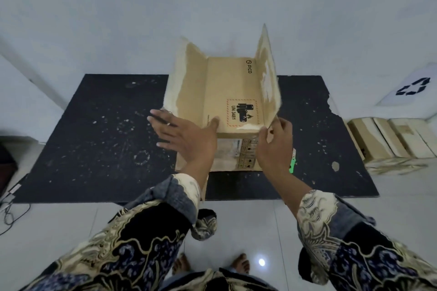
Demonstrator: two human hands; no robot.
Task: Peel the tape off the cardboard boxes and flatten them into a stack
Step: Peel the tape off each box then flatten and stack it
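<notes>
A brown cardboard box (227, 92) printed PICO and UN 3481 stands on a black mat (99, 137), its two long top flaps raised. My left hand (186, 136) lies spread and flat against the near corner of the left flap, thumb on the box's top panel. My right hand (275, 143) pinches the near lower corner of the right flap (269, 78). Torn white patches mark both flaps' inner faces. Labels cover the box's near face between my wrists.
A green-handled cutter (292, 163) lies on the mat right of the box. Several flattened or closed boxes (387, 142) sit at the right beside a white bin with a recycling mark (412, 87). Cables (9, 205) trail at the left. White tiled floor surrounds the mat.
</notes>
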